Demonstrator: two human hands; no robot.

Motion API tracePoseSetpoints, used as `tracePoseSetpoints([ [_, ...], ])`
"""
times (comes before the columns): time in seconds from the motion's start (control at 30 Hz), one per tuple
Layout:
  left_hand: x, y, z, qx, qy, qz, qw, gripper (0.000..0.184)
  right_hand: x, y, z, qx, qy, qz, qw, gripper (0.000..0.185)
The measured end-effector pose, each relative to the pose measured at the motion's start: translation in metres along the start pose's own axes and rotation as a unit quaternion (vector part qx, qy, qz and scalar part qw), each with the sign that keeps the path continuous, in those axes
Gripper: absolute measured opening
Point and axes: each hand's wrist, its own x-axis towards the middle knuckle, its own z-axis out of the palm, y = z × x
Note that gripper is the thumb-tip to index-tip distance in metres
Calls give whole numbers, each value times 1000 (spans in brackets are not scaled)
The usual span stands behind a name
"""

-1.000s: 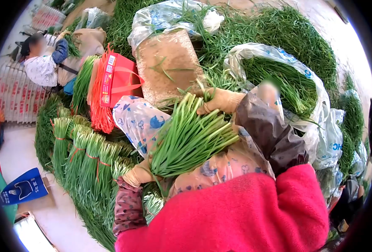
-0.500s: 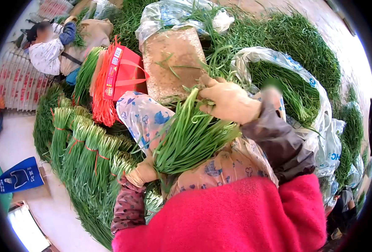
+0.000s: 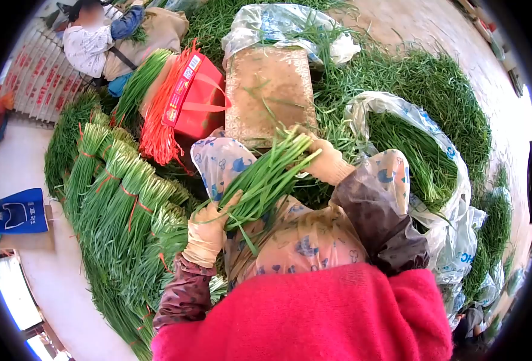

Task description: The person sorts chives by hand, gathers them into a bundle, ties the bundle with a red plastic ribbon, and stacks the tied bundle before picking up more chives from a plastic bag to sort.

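A loose bunch of long green stalks [image 3: 266,177] lies slantwise above my lap, between my two gloved hands. My left hand [image 3: 209,231] is closed round its lower left, leafy part, with the thumb on top. At the pale upper right ends, my right hand [image 3: 323,157] grips the stalks; its fingertips are partly hidden behind them. Just beyond the bunch stands a worn board [image 3: 270,96] with a few loose stalks on it. Left of the board, a red bag [image 3: 203,99] is beside a bundle of orange-red ties [image 3: 158,129].
Tied green bundles [image 3: 119,198] are piled at the left. An open plastic bag [image 3: 458,174] of stalks sits at the right, and loose greens [image 3: 422,84] heap behind. Another person [image 3: 88,45] sits at the upper left. A blue bag [image 3: 16,212] lies on the floor.
My right hand has come down onto the pale stalk ends. My left hand has moved up, and the bunch looks thinner and more stretched out. The whole view has shifted and turned.
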Motion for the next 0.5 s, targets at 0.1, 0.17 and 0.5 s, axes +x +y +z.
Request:
tracePoseSetpoints([
  [0.1, 1, -1, 4, 82, 2, -32, 996, 76, -14, 7, 15, 120, 125, 29, 985, 34],
  [0.17, 0, -3, 11, 83, 15, -21, 996, 75, -22, -16, -3, -84, 152, 49, 984, 33],
  [0.5, -10, -3, 42, 147, 39, -15, 988, 69, -36, 5, -105, 110, 291, 336, 889, 30],
])
